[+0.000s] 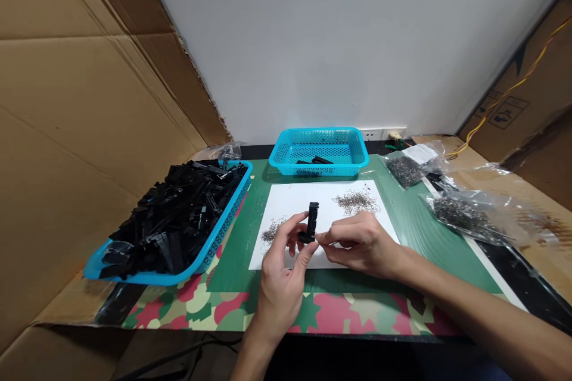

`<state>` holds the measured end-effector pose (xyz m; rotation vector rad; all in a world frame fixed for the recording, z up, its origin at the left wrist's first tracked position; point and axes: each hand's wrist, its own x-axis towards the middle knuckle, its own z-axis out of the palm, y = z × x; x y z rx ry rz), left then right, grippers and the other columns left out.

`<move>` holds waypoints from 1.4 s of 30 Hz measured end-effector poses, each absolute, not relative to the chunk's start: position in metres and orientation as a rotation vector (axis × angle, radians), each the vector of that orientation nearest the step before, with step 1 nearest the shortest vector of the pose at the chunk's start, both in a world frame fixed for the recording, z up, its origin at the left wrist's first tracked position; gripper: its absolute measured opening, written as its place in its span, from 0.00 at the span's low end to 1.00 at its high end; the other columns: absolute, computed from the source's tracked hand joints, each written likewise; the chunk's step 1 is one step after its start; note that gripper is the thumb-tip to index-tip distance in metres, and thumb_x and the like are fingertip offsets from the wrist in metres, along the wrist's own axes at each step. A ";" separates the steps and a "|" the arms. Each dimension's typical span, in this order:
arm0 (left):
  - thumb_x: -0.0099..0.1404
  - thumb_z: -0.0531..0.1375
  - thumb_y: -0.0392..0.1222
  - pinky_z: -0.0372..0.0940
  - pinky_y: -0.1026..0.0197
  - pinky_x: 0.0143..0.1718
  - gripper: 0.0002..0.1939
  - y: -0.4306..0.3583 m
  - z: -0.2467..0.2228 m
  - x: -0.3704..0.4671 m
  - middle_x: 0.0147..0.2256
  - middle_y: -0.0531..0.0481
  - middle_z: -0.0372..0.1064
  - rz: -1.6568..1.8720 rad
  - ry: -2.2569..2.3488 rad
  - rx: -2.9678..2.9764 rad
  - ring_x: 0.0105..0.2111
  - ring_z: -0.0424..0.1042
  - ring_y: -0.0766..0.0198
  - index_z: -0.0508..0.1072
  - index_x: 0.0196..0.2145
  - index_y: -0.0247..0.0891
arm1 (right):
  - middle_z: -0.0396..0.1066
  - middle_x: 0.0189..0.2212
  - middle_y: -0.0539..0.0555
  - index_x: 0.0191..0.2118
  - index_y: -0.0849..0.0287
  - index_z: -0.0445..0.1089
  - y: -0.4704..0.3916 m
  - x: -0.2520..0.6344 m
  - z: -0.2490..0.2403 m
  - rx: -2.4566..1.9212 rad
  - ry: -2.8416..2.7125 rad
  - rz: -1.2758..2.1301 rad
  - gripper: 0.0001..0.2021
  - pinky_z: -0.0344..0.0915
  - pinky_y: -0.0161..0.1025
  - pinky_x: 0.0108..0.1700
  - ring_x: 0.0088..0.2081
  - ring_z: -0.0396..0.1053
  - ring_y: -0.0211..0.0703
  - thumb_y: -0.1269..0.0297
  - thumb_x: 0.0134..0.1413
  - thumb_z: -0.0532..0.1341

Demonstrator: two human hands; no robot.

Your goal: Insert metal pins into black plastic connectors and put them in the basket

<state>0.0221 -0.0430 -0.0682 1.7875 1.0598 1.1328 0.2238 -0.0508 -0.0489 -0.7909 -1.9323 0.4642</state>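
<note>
White rectangular paper sheet [299,195] beneath. Left hand [282,271] pinching slim black plastic piece [312,220] above sheet, long axis upright. Right hand [357,244] at piece's lower end, fingertips pressed together; anything held too small to tell.

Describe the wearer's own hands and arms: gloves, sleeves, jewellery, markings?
Left hand and right hand are ungloved, with no rings visible. Left forearm and right forearm are bare as far as shown: no sleeves, watch, cables or markings visible.
</note>
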 end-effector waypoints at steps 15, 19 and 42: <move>0.72 0.64 0.46 0.69 0.55 0.53 0.21 -0.042 -0.064 0.022 0.50 0.47 0.78 1.183 1.154 1.919 0.50 0.76 0.55 0.74 0.61 0.48 | 0.63 0.20 0.45 0.29 0.59 0.69 -0.050 0.224 -0.051 -0.774 -2.007 0.321 0.11 0.50 0.33 0.25 0.22 0.55 0.32 0.79 0.62 0.58; 0.72 0.63 0.45 0.70 0.55 0.53 0.19 -0.040 -0.061 0.023 0.54 0.47 0.78 1.189 1.099 2.007 0.51 0.77 0.55 0.76 0.60 0.49 | 0.66 0.22 0.47 0.31 0.60 0.72 -0.049 0.227 -0.052 -0.763 -2.031 0.373 0.10 0.52 0.33 0.26 0.23 0.58 0.33 0.78 0.62 0.58; 0.79 0.51 0.52 0.62 0.61 0.34 0.23 -0.042 -0.052 0.022 0.32 0.47 0.71 0.946 0.979 1.805 0.31 0.67 0.62 0.80 0.56 0.40 | 0.81 0.27 0.52 0.42 0.60 0.82 -0.042 0.240 -0.042 -0.815 -1.945 0.585 0.07 0.61 0.32 0.28 0.23 0.68 0.34 0.69 0.67 0.65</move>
